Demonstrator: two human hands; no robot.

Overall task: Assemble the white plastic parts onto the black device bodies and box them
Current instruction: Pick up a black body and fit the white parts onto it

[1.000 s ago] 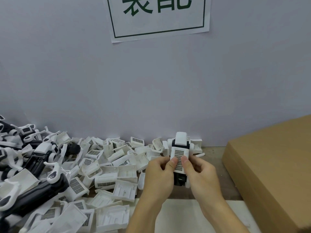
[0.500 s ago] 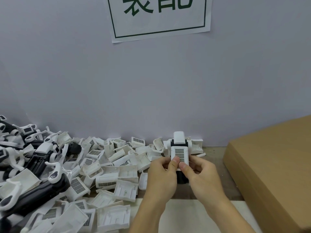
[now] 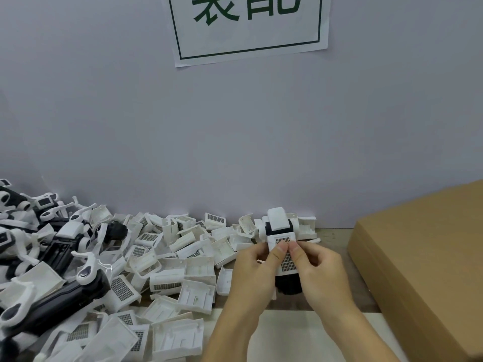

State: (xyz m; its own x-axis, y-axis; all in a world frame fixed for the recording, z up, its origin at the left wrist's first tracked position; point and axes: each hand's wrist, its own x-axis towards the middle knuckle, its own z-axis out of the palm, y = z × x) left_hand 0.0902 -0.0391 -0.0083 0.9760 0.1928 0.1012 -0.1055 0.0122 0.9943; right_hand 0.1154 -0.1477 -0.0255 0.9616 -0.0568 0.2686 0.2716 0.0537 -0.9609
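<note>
Both hands hold one black device body (image 3: 289, 284) upright over the table's middle, its white head (image 3: 279, 222) pointing away from me. A white grille cover (image 3: 285, 253) lies on its front face. My left hand (image 3: 254, 270) grips the left side, thumb on the cover. My right hand (image 3: 317, 270) grips the right side, thumb beside the other. The thumbs meet on the grille. A heap of loose white plastic parts (image 3: 183, 259) spreads to the left. More black device bodies (image 3: 60, 296) with white arms lie at the far left.
A closed brown cardboard box (image 3: 423, 262) fills the right side. A grey wall with a paper sign (image 3: 248, 24) stands right behind the parts. A white sheet (image 3: 287, 333) covers the wooden table near me.
The white cover has slid down the device's front under both thumbs, uncovering the black band below the white head. The device has tilted slightly to the right.
</note>
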